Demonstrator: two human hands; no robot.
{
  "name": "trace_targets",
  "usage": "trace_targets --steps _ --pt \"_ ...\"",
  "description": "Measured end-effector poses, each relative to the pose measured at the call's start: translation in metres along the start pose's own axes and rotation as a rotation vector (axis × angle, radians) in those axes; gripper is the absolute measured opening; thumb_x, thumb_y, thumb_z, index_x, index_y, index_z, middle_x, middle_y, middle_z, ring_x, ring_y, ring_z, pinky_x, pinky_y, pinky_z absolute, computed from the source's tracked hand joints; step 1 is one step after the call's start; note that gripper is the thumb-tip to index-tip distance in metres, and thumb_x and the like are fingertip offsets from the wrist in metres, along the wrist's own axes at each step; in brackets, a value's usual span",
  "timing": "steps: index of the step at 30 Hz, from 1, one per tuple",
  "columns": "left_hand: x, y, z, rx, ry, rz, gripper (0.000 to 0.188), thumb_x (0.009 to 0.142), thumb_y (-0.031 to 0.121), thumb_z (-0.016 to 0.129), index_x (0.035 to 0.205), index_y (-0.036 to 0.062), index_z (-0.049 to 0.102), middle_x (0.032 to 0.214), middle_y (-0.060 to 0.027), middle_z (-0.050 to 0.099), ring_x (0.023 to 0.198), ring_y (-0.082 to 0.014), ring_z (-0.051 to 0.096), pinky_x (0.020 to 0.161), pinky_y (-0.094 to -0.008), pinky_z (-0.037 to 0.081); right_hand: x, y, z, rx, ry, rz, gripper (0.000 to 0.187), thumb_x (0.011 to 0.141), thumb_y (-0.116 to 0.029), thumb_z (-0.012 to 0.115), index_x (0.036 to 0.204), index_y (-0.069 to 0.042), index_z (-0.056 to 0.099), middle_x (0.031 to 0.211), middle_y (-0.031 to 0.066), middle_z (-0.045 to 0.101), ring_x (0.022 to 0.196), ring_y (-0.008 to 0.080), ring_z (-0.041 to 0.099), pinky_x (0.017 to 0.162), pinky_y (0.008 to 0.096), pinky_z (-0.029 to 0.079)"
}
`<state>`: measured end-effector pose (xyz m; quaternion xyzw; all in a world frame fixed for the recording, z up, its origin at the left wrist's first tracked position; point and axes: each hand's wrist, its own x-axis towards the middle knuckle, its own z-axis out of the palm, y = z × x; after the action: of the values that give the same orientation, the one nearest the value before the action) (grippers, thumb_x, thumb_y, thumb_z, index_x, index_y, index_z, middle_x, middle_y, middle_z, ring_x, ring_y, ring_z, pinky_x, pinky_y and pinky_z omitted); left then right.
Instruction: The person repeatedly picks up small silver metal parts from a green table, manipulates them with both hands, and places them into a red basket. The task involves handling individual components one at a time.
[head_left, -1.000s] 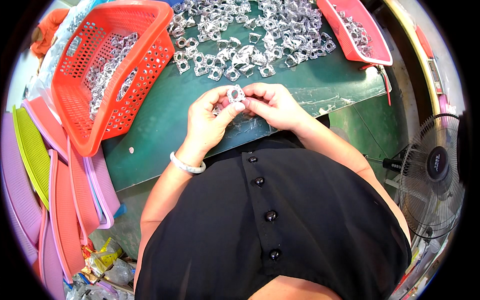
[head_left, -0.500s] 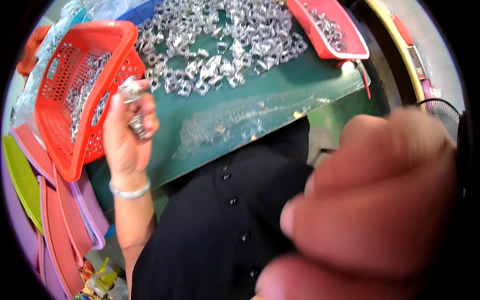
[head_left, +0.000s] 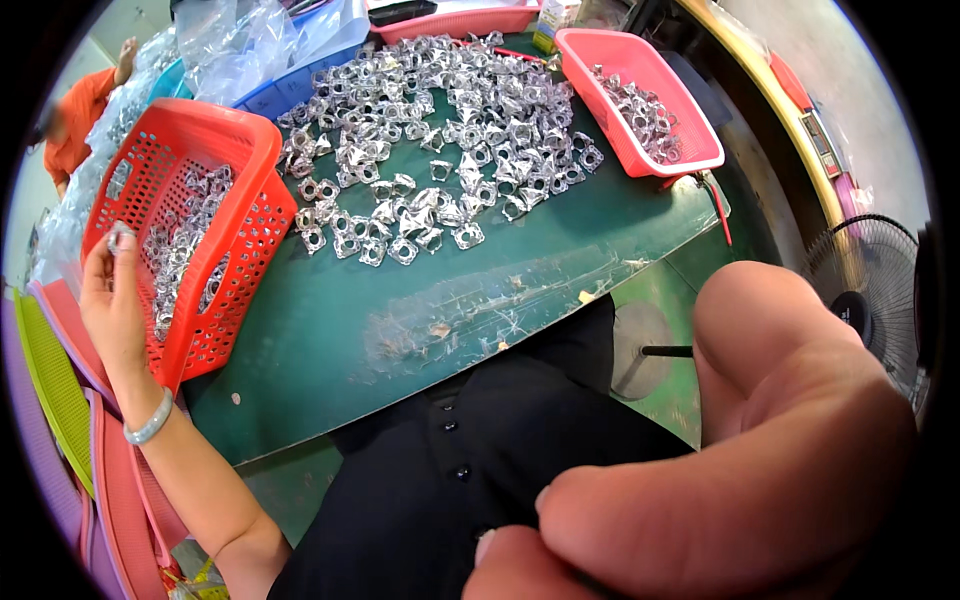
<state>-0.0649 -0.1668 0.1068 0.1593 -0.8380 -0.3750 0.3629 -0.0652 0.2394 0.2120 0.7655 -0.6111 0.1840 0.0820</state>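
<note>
My left hand (head_left: 115, 310), with a pale bangle at its wrist, is raised over the near left side of the red perforated basket (head_left: 255, 240). A small silvery metal part (head_left: 120, 235) shows at its pinched fingertips. Inside the basket lies a heap of similar metal parts (head_left: 190, 235). My right hand (head_left: 740, 430) looms large at the lower right, close to the camera. Its fingers are curled, and whatever they may hold is hidden. Many square silvery parts with round holes (head_left: 440, 140) are spread over the far half of the green table (head_left: 330, 340).
A pink basket (head_left: 700, 150) holding some metal parts stands at the table's right. A blue tray (head_left: 290, 85) with clear plastic bags is at the back. Stacked coloured baskets (head_left: 110, 470) fill the lower left. A fan (head_left: 870, 290) stands right; a person in orange (head_left: 75, 125) is far left.
My left hand has moved left, from the basket's right side to over its near left side. Metal parts showed in its fingers before; now one shows. My right hand stays close to the camera, slightly shifted.
</note>
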Motion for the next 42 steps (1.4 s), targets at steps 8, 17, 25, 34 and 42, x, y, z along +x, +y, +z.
trace_targets --steps 8,17,25,34,42 --pt "-0.041 0.049 0.023 0.311 -0.028 0.461 0.027 0.082 0.003 0.059 0.109 -0.0037 0.057 0.104 -0.0125 0.06 0.093 -0.0199 0.057 0.079 -0.0294 0.045 -0.001 0.007 0.0 -0.074 -0.037 -0.049 0.011 0.068 -0.009 0.058 0.077 -0.004 0.054 0.073 0.0087 0.056 0.063 0.023 0.056 0.054 0.0312 0.048" --pt "-0.088 0.043 0.105 0.185 -0.672 0.322 0.032 0.078 0.003 0.061 0.109 0.0014 0.056 0.096 -0.0137 0.056 0.073 -0.0259 0.057 0.064 -0.0314 0.047 -0.003 0.007 0.001 -0.057 -0.061 -0.046 0.011 0.068 -0.01 0.057 0.076 -0.003 0.053 0.073 0.0083 0.054 0.064 0.0228 0.056 0.054 0.0305 0.048" --pt "-0.088 0.001 0.136 0.33 -0.779 0.385 0.04 0.079 0.007 0.058 0.118 0.0078 0.052 0.098 -0.017 0.056 0.09 -0.0364 0.056 0.074 -0.0428 0.046 0.005 0.016 0.023 0.024 -0.135 -0.027 0.012 0.068 -0.01 0.056 0.076 -0.003 0.052 0.072 0.0079 0.052 0.065 0.0226 0.055 0.054 0.0299 0.048" --pt "-0.09 -0.011 0.136 0.321 -0.656 0.357 0.02 0.076 0.01 0.064 0.094 0.0064 0.056 0.089 -0.0126 0.057 0.083 -0.0326 0.058 0.068 -0.041 0.046 -0.015 0.062 0.088 0.193 -0.361 0.432 0.011 0.072 -0.008 0.055 0.079 -0.001 0.054 0.076 0.0115 0.055 0.075 0.0296 0.058 0.064 0.0368 0.049" --pt "-0.11 -0.004 0.128 -0.566 -0.717 -0.499 0.009 0.085 0.008 0.058 0.093 0.0032 0.058 0.079 -0.0046 0.059 0.067 -0.0136 0.058 0.059 -0.0244 0.047 -0.046 0.087 0.163 0.479 -0.017 0.734 0.021 0.079 -0.013 0.059 0.097 -0.002 0.058 0.091 0.0152 0.061 0.081 0.0318 0.06 0.068 0.0368 0.049"
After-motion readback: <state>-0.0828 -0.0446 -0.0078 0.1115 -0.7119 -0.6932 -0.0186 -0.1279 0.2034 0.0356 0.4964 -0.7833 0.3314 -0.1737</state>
